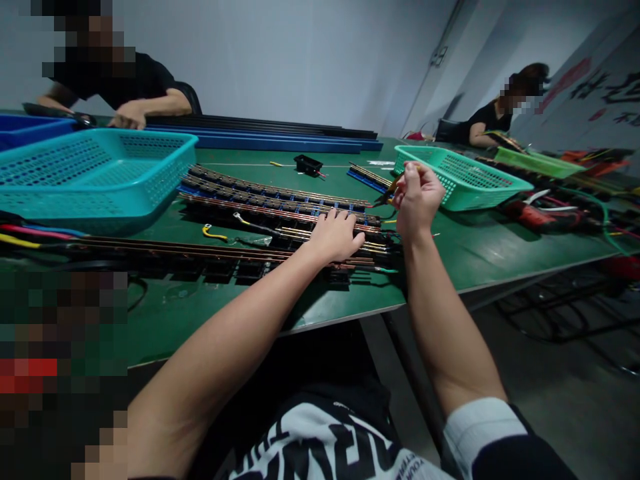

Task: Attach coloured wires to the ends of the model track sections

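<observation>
My left hand [336, 236] lies palm down with its fingers spread across the right part of a row of long copper-coloured conductor rails [270, 200] on black and blue supports. Raised beside their right ends, my right hand [419, 193] is closed around what looks like pliers [384, 197] with dark jaws and yellowish handles. The jaws point down and left at the rail ends; whether they touch is unclear. A yellow wire with a ring terminal [214, 233] lies left of my left hand. Nearer me runs another long rail assembly [175, 252], with coloured wires at its left end.
A turquoise basket [160, 150] stands left and a green basket [450, 177] right. A small black housing [309, 165] and blue profiles [280, 140] lie farther back. A red-handled tool [543, 217] rests at right. Two people sit across the green table [480, 253].
</observation>
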A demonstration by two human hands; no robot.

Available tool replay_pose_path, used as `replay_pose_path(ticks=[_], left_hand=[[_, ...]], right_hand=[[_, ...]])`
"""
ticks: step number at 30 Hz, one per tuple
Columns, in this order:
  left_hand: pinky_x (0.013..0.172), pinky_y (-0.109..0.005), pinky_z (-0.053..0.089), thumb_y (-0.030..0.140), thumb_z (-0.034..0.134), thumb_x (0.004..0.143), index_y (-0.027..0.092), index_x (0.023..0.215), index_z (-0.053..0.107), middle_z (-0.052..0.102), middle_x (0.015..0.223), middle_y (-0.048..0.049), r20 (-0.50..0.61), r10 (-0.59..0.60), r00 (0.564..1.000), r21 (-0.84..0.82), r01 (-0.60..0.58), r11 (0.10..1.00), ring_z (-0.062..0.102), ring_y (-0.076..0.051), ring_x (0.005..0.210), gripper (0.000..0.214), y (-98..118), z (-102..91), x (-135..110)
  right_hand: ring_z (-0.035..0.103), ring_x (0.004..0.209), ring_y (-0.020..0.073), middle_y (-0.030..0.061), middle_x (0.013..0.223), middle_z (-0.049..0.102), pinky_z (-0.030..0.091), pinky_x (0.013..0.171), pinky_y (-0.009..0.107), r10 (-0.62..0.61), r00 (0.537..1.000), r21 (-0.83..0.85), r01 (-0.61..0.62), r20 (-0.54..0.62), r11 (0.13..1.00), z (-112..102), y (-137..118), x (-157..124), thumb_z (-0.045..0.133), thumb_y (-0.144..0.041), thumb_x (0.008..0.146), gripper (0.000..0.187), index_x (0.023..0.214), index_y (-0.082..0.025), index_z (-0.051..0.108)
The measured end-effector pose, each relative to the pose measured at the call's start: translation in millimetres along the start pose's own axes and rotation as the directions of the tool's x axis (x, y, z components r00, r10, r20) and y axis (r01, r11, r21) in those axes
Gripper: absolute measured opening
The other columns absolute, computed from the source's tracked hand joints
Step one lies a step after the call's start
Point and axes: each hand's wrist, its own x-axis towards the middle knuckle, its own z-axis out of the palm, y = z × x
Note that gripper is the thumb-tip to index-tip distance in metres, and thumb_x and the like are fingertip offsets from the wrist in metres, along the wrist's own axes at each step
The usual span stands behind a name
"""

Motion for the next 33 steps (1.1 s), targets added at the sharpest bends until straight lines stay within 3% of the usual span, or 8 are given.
replay_pose_path(ticks=[6, 14, 20, 27, 33], left_hand=[[0.11, -0.049, 0.041, 0.044, 0.039, 0.1, 0.012, 0.13, 0.059, 0.055, 0.147, -0.0144, -0.006, 0.005, 1.0, 0.004, -0.005, 1.0, 0.046, -0.033, 0.137, 0.049, -0.1, 0.0, 0.3], [0.109, -0.048, 0.042, 0.044, 0.04, 0.1, 0.012, 0.128, 0.061, 0.056, 0.147, -0.0148, -0.009, -0.001, 1.0, 0.0, 0.001, 1.0, 0.046, -0.033, 0.137, 0.047, 1.2, -2.6, -1.3], [0.111, -0.049, 0.04, 0.045, 0.039, 0.1, 0.012, 0.13, 0.059, 0.054, 0.149, -0.0154, 0.004, -0.003, 1.0, -0.001, 0.003, 1.0, 0.045, -0.033, 0.139, 0.049, 1.3, -2.7, -0.8], [0.112, -0.048, 0.039, 0.046, 0.039, 0.101, 0.013, 0.131, 0.058, 0.054, 0.149, -0.0149, 0.021, -0.012, 1.0, 0.012, 0.012, 1.0, 0.045, -0.033, 0.139, 0.049, 2.4, -5.8, -1.6], [0.11, -0.047, 0.04, 0.043, 0.041, 0.1, 0.013, 0.129, 0.059, 0.056, 0.145, -0.0155, 0.012, -0.006, 1.0, 0.005, 0.006, 1.0, 0.046, -0.032, 0.137, 0.046, 2.7, -6.3, -2.1]], right_hand=[[0.04, 0.043, 0.0056, -0.0072, 0.06, 0.049, 0.028, 0.038, 0.022, 0.06, 0.998, -0.019, -0.06, 0.019, 0.998, -6.7, 19.2, 1.7, 0.071, -0.061, 0.076, 0.041, 0.087, -0.023, 0.06], [0.03, 0.039, 0.0057, -0.0088, 0.048, 0.04, 0.024, 0.038, 0.024, 0.167, 0.983, -0.067, -0.163, 0.069, 0.984, -5.0, 13.5, -3.7, 0.069, -0.068, 0.074, 0.048, 0.07, -0.022, 0.06], [0.032, 0.043, 0.0064, -0.0073, 0.048, 0.04, 0.024, 0.045, 0.025, 0.06, 0.967, -0.215, -0.005, 0.249, 0.977, -2.2, 9.9, -14.8, 0.068, -0.062, 0.08, 0.045, 0.064, -0.02, 0.061], [0.036, 0.048, 0.0078, -0.0057, 0.052, 0.044, 0.027, 0.05, 0.026, -0.017, 0.966, -0.32, 0.102, 0.258, 0.942, -4.5, 14.9, -17.1, 0.06, -0.05, 0.088, 0.036, 0.068, -0.02, 0.064], [0.034, 0.05, 0.0078, -0.0056, 0.052, 0.044, 0.027, 0.052, 0.026, 0.003, 0.905, -0.396, 0.184, 0.426, 0.899, -3.1, 5.8, -25.6, 0.061, -0.045, 0.086, 0.033, 0.065, -0.02, 0.061]])
